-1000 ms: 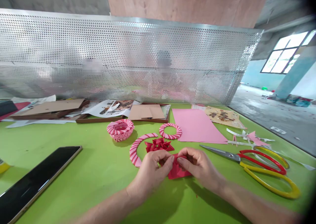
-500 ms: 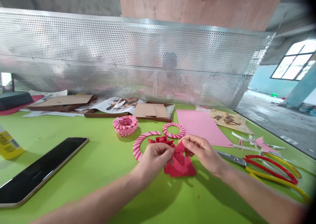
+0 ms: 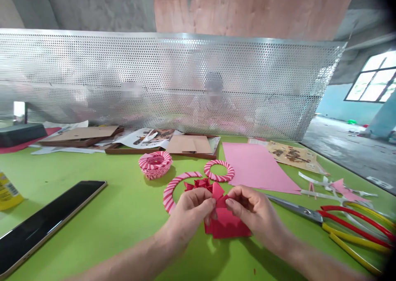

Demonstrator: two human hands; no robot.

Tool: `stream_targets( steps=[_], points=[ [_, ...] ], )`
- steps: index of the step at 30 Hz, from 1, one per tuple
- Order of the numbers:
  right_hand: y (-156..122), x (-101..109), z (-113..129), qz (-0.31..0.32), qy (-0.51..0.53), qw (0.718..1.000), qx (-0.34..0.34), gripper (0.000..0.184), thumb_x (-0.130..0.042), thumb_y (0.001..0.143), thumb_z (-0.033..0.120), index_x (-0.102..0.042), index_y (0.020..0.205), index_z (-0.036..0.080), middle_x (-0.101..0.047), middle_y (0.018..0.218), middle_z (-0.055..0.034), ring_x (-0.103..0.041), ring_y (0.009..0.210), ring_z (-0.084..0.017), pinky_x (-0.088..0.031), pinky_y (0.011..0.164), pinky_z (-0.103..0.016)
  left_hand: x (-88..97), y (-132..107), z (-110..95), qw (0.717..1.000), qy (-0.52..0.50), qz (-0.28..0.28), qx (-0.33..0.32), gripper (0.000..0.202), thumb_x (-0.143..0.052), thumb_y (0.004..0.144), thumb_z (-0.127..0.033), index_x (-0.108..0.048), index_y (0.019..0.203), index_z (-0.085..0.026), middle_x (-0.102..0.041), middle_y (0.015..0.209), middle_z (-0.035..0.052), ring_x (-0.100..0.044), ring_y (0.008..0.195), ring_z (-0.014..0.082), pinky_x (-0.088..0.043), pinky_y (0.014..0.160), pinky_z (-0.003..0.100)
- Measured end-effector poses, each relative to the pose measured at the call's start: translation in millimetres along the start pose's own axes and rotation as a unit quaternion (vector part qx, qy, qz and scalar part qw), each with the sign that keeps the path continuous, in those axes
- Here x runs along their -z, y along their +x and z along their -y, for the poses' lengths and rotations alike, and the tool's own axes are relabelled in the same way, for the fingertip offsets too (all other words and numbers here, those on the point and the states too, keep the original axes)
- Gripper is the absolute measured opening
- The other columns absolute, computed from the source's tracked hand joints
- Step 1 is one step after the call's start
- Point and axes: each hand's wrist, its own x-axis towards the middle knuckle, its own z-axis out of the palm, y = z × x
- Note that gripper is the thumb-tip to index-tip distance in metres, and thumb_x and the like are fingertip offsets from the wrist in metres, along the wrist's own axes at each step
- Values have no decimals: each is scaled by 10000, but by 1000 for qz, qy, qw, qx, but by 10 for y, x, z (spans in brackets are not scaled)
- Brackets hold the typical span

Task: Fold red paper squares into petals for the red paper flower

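A yellow labelled bottle (image 3: 9, 191) stands at the far left edge of the green table (image 3: 102, 244), with a black-screened tablet (image 3: 52, 217) lying flat just right of it. Further right sit a pink-striped woven paper basket (image 3: 155, 164) and a striped paper arc (image 3: 168, 195); a red folded paper star (image 3: 198, 185) lies just inside the arc. The left hand (image 3: 188, 215) is closed to a narrow pinch on the left side of the red folded paper (image 3: 230, 225) — the workpiece, resting on the table. The right hand (image 3: 258, 217) pinches its right side, fingertips close to the left hand's. Beyond them lie a striped paper ring (image 3: 219, 170) and a pink sheet (image 3: 256, 167); at far right — red-and-yellow-handled scissors (image 3: 321, 217), near the hand but not touching it.
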Motion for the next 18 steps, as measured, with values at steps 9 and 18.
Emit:
stream_targets(
  steps=[9, 18],
  points=[
    [-59, 15, -36, -29, -25, 999, 27, 137, -473, 825, 271, -514, 742, 171, -504, 647, 17, -447, 592, -107, -372, 529, -198, -28, -15, -14, 998, 33, 46, 19, 247, -589, 692, -294, -542, 522, -122, -541, 476, -2, -422, 441, 84, -325, 481, 210],
    [-71, 1, -66, -45, -42, 998, 8, 156, -469, 817, 273, -507, 708, 168, -487, 595, 20, -426, 534, -104, -335, 458, -194, -46, -32, -8, 996, 40, 69, 45, 236, -637, 649, -327, -595, 548, -117, -585, 518, 10, -441, 478, 91, -321, 487, 205]
  ],
)
